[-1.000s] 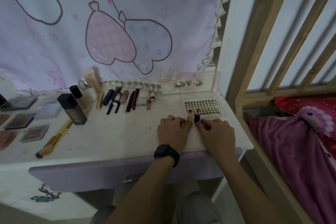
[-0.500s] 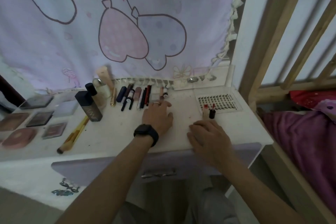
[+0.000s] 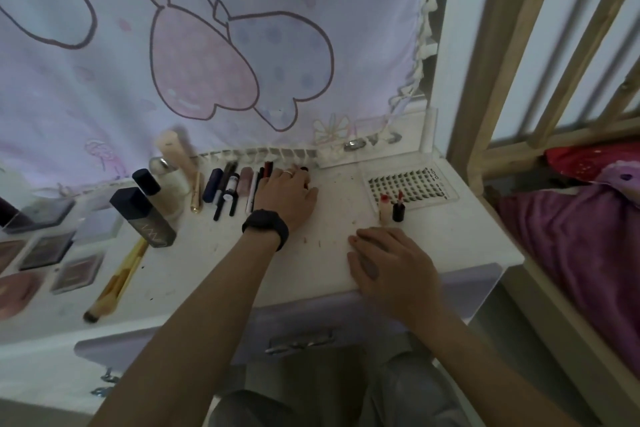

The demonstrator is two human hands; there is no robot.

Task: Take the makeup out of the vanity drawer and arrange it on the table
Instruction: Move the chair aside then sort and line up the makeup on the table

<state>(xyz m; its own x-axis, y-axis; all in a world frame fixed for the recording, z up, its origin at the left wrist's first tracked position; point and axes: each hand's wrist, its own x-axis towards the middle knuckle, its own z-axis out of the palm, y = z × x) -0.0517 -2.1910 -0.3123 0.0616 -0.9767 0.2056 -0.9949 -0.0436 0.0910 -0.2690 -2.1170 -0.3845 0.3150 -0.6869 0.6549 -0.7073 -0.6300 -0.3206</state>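
I see L hand (image 3: 287,196) over the makeup row (image 3: 228,187) at table (image 3: 339,218) back, fingertips hidden, can't tell if pinching; R hand (image 3: 391,263) rests flat, fingers relaxed, just below 2 upright lipsticks (image 3: 391,206)

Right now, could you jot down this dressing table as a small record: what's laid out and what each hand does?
Left hand: on the right end of the pencil row; grip unclear
Right hand: rests on the table, holding nothing
Lipsticks: two, upright, uncapped, at the lash tray's near edge
Left side: palettes, brush, dark bottle
Drawer: looks closed
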